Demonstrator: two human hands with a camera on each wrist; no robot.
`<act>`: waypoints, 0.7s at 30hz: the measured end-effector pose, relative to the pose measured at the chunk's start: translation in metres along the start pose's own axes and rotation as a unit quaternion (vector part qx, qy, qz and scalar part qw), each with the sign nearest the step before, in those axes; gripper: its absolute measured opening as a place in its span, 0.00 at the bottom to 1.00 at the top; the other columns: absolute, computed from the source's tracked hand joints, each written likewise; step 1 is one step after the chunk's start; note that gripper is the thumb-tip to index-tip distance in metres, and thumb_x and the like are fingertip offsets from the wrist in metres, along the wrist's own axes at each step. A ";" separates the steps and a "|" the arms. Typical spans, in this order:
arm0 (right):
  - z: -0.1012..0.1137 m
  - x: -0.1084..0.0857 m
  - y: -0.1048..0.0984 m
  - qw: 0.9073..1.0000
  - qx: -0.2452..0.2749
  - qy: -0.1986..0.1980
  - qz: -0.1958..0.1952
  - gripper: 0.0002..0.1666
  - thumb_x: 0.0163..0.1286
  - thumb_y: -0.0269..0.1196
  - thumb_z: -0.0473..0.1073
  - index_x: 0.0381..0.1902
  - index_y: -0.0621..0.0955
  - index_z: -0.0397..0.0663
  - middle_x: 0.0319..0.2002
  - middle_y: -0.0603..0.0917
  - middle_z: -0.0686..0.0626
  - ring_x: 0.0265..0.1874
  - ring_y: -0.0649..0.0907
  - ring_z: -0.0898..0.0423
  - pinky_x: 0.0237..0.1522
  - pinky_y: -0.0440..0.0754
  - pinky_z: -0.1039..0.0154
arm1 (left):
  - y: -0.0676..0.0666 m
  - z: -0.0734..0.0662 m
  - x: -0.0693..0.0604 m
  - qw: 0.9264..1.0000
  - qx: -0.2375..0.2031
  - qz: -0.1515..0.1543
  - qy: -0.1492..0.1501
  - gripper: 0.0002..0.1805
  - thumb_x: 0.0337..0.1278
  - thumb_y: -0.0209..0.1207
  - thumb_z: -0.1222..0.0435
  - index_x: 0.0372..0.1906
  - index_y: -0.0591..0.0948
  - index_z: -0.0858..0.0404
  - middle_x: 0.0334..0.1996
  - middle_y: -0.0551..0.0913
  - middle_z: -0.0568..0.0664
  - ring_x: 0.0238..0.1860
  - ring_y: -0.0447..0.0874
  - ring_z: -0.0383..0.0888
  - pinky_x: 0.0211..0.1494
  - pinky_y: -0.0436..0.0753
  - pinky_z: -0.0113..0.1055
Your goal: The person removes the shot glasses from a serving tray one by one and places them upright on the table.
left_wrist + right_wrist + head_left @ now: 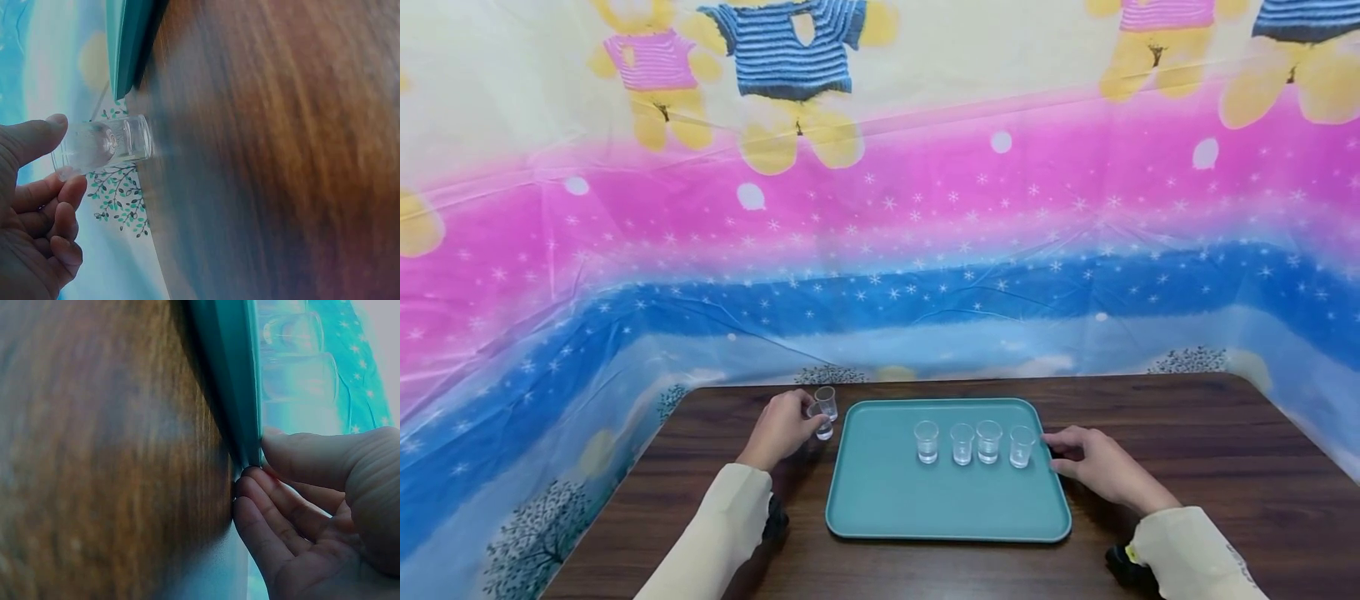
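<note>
Pinching a small clear cup (824, 432) near its rim, the thumb (44, 137) and fingertips (74, 187) of the left hand (781, 429) sit left of centre in the head view, with the remaining fingers curled toward the palm. The held cup is upright there; whether its base touches the table (1195, 442) I cannot tell. At centre right, the right hand (1108, 468) grips the right edge of a green tray (947, 504), its thumb on the rim and its fingers against the outer side, bunched close together in the right wrist view.

Just behind the held cup, a second clear cup (826, 398) stands upright, partly overlapped by it, left of the tray's upper left corner. Four more clear cups (962, 446) stand upright in a row on the tray, in its upper right part, the two middle ones close together and the rightmost near the rim by the right hand.

Farther out, pale sleeves (715, 533) run to the lower left and lower right of the frame. Dark wood grain fills the table under the tray, and a printed cloth (925, 192) in pink and blue, with snowflakes and bear figures, covers the upper part.
</note>
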State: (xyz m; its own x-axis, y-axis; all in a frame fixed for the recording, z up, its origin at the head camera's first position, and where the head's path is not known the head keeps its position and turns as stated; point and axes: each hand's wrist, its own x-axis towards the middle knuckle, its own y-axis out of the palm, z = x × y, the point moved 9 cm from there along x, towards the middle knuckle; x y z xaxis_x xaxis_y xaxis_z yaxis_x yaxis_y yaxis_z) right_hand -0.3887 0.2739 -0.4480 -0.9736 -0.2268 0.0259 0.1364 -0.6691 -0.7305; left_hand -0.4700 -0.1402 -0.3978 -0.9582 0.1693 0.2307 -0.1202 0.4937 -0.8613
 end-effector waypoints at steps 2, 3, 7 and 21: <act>0.000 0.000 0.000 1.000 0.000 0.000 0.000 0.26 0.64 0.64 0.38 0.60 0.76 0.41 0.50 0.78 0.46 0.48 0.78 0.47 0.45 0.77 0.50 | 0.001 0.000 0.000 1.000 0.000 0.001 -0.005 0.15 0.52 0.67 0.62 0.40 0.82 0.68 0.28 0.79 0.49 0.28 0.77 0.42 0.30 0.77 0.38; -0.001 0.000 0.000 1.000 0.000 0.000 0.000 0.26 0.64 0.64 0.38 0.60 0.76 0.41 0.50 0.78 0.46 0.49 0.78 0.47 0.45 0.77 0.50 | 0.001 0.000 0.000 1.000 -0.001 0.001 -0.007 0.15 0.52 0.67 0.61 0.40 0.82 0.68 0.29 0.79 0.50 0.28 0.77 0.42 0.31 0.77 0.38; -0.001 0.000 0.001 1.000 0.002 0.001 0.001 0.26 0.64 0.64 0.38 0.60 0.76 0.41 0.50 0.78 0.46 0.49 0.78 0.47 0.45 0.77 0.50 | -0.002 0.000 0.000 1.000 -0.007 -0.008 -0.008 0.19 0.51 0.68 0.59 0.42 0.81 0.69 0.30 0.78 0.51 0.29 0.75 0.43 0.31 0.76 0.38; -0.001 0.000 0.002 1.000 0.001 0.011 0.003 0.26 0.63 0.65 0.39 0.60 0.76 0.42 0.53 0.77 0.43 0.50 0.77 0.46 0.46 0.77 0.49 | -0.001 -0.067 -0.013 0.990 -0.026 0.010 0.139 0.23 0.53 0.67 0.57 0.51 0.79 0.64 0.41 0.78 0.53 0.39 0.76 0.47 0.38 0.76 0.40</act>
State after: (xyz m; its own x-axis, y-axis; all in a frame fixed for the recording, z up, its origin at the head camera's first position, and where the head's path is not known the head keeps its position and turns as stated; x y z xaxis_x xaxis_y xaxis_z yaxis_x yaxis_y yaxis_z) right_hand -0.3885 0.2732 -0.4495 -0.9765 -0.2155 0.0070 0.1425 -0.6693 -0.7292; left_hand -0.4404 -0.0858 -0.3695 -0.8513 0.4032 0.3358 -0.0817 0.5303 -0.8438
